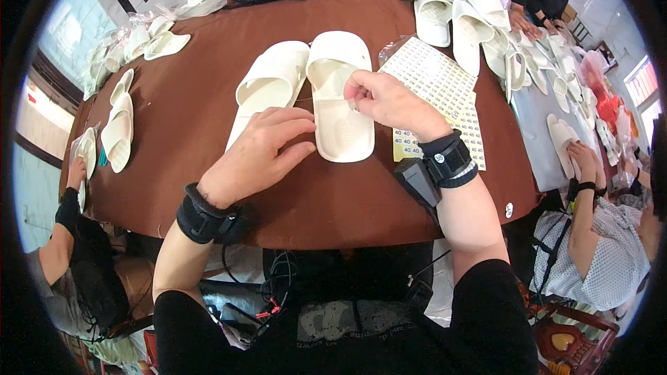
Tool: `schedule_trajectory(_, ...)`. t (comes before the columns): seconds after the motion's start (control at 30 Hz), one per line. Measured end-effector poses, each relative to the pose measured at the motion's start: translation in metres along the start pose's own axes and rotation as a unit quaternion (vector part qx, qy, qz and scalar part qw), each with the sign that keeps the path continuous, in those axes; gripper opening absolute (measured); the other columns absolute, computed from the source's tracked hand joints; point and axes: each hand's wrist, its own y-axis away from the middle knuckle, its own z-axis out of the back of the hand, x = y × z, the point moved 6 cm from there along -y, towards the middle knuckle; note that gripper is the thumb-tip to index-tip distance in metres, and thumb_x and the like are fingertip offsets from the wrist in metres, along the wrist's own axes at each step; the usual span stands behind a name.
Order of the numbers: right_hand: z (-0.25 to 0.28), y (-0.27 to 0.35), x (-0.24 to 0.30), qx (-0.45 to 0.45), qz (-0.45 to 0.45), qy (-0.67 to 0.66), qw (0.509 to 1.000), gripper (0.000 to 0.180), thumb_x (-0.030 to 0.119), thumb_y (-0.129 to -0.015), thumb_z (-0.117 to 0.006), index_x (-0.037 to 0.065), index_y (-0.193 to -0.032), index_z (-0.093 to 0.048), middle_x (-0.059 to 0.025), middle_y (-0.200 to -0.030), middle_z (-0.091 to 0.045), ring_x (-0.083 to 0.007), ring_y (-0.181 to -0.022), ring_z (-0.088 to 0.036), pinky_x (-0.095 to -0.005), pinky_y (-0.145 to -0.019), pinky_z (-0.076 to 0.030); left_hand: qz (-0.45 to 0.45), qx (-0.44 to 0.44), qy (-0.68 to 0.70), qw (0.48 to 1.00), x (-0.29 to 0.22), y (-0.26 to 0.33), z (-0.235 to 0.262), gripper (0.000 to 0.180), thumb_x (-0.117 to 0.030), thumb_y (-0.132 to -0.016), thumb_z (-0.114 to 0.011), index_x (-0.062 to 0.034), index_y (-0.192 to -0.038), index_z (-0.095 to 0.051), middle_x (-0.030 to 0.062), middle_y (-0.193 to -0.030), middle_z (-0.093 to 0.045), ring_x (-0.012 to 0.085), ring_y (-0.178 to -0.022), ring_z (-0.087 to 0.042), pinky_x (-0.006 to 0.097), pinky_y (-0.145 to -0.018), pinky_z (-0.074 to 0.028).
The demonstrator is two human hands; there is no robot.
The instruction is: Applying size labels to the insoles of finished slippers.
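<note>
On the brown round table (208,104) in front of me, a pair of white slippers is lying side by side, toes pointing away from me. I am resting my left hand (257,156) flat across the heel end of the left slipper (267,83), fingers stretched out and loosely apart, their tips reaching toward the edge of the right slipper (340,97). I am holding my right hand (389,101) over the footbed of that right slipper, just below its strap, with thumb and forefinger pinched together on something small; what sits between them is too tiny for me to make out. Both my wrists are wearing black bands, and a small black box is hanging off the right one.

Just to the right of the slippers, a sheet of small square stickers (438,83) is lying partly under my right wrist. Farther right, a heap of white slippers (472,21) is spreading along the table edge. More pairs are lying on the far left side (118,125), some in clear bags. Other people are sitting around the table; one person's hand (580,156) at the right is pressing on a slipper.
</note>
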Motion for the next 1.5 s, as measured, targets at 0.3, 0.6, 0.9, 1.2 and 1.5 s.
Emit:
schedule_trajectory(0.3,0.003,-0.002,-0.007,-0.039,0.015,-0.029,0.999,0.011,0.002,-0.085,-0.056,0.001,-0.097,-0.059,-0.0066,-0.082,-0.061,-0.0150,-0.079,-0.058,-0.0298,-0.074,-0.049,-0.046,0.026,0.010,0.999,0.013,-0.034,-0.031,0.020,-0.004,-0.085,-0.063,0.0010,-0.103,-0.064,0.0166,-0.105,-0.064,0.0346,-0.099,-0.060,0.040,-0.088,-0.048)
schedule_trajectory(0.6,-0.006,0.004,0.013,-0.095,0.126,0.070,0.985,0.016,-0.001,-0.081,-0.054,0.003,-0.096,-0.059,-0.0126,-0.085,-0.061,-0.0272,-0.085,-0.059,-0.0368,-0.078,-0.048,-0.025,0.046,0.058,0.997,0.024,-0.031,-0.043,0.020,-0.001,-0.082,-0.061,0.0013,-0.102,-0.064,0.0146,-0.111,-0.060,0.0328,-0.104,-0.058,0.037,-0.091,-0.047)
schedule_trajectory(0.9,-0.018,-0.008,0.012,-0.056,0.062,0.108,0.991,0.017,-0.001,-0.083,-0.052,0.004,-0.098,-0.060,-0.0115,-0.086,-0.062,-0.0291,-0.090,-0.057,-0.0393,-0.081,-0.046,-0.023,0.030,0.083,0.996,0.040,-0.028,-0.043,0.030,0.003,-0.079,-0.059,-0.0009,-0.108,-0.062,0.0138,-0.114,-0.058,0.0323,-0.108,-0.056,0.037,-0.094,-0.045)
schedule_trajectory(1.2,-0.023,-0.004,0.004,-0.092,0.075,0.102,0.988,0.009,0.004,-0.082,-0.058,0.005,-0.091,-0.058,-0.0146,-0.078,-0.060,-0.0334,-0.081,-0.057,-0.0418,-0.073,-0.047,-0.064,0.011,0.044,0.997,0.030,-0.029,-0.051,0.033,0.001,-0.078,-0.062,-0.0042,-0.110,-0.065,0.0156,-0.106,-0.056,0.0334,-0.102,-0.054,0.040,-0.089,-0.044)
schedule_trajectory(1.5,-0.019,-0.002,0.003,-0.131,0.091,0.083,0.984,0.016,0.001,-0.079,-0.060,0.002,-0.095,-0.057,-0.0140,-0.080,-0.060,-0.0325,-0.084,-0.057,-0.0404,-0.073,-0.047,-0.070,0.027,-0.002,0.997,0.026,-0.029,-0.052,0.037,-0.003,-0.081,-0.061,-0.0084,-0.117,-0.065,0.0120,-0.106,-0.054,0.0304,-0.095,-0.053,0.042,-0.086,-0.043)
